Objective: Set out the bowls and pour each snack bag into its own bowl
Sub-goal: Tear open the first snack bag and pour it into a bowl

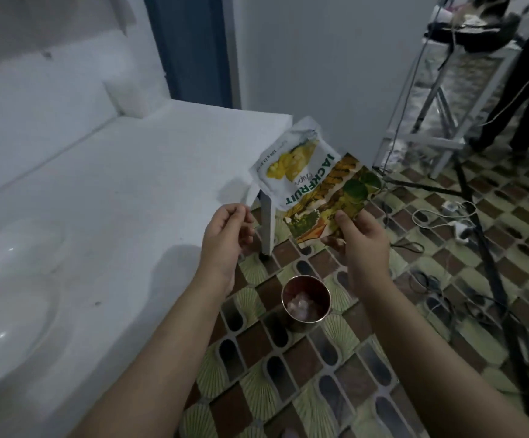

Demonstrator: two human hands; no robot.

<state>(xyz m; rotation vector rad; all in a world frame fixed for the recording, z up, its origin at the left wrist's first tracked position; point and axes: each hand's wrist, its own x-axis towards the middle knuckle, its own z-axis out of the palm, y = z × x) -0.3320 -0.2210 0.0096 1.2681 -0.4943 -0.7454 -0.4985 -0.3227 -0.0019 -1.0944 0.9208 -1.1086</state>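
Right hand (pixel 362 238) pinches two snack bags (pixel 313 181), long axes running up-left, off the table's (pixel 114 172) right corner; left hand (pixel 225 235) loosely curled, possibly pinching something — cannot tell.

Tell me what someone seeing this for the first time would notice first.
Most striking are the two snack bags held up at centre: a white jackfruit chips bag and a leafy-printed bag overlapping it, which the right hand pinches at its lower edge. The left hand is beside them with curled fingers. Below stands a metal cup on the patterned floor; clear glass bowls sit on the white table at left.
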